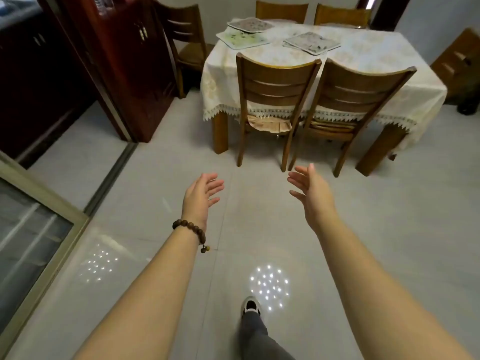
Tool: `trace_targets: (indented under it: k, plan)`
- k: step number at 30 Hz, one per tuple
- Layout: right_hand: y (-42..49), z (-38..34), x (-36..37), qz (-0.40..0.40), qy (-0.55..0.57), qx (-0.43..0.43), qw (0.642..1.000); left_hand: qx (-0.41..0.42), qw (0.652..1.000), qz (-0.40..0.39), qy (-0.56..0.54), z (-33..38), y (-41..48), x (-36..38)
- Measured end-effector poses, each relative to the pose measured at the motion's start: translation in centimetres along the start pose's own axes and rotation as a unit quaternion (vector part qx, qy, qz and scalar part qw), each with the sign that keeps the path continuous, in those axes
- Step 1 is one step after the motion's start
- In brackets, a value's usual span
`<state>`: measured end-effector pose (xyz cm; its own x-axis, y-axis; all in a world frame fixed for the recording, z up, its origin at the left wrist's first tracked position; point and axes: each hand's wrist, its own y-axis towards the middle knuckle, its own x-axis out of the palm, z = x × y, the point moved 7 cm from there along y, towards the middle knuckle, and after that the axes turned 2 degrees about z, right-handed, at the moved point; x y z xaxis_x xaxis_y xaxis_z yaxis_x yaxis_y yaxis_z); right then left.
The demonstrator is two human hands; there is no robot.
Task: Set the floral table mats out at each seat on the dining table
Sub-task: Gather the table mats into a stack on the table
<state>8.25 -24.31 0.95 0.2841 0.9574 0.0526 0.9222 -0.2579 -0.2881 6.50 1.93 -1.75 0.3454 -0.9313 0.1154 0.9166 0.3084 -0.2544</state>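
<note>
Head view: left grip (201, 193) and right grip (309, 190) were held spread and empty. The mats (311, 42) on the bench (376, 53) were judged light and bendy, best pinched by an edge.

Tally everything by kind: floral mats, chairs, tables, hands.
floral mats: 3
chairs: 6, one cut off at the right edge
dining table: 1
hands, left hand and right hand: 2
total: 12
</note>
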Motion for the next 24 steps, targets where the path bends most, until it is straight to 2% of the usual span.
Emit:
trace_targets:
  k: [8, 17, 24]
  plan:
    - [13.2, -3.7, 6.1, -0.031, -0.018, 0.020, 0.999, -0.008, 0.999, 0.034, -0.007, 4.4, 11.9, 3.6]
    - [25.2, -4.4, 15.0, -0.059, -0.038, 0.032, 0.997, -0.019, 0.997, 0.068, -0.030, 5.8, 25.2, 2.4]
    - [34.6, -6.4, 25.6, -0.082, -0.034, 0.003, 0.996, -0.016, 0.996, 0.080, -0.028, 8.4, 38.4, -0.6]
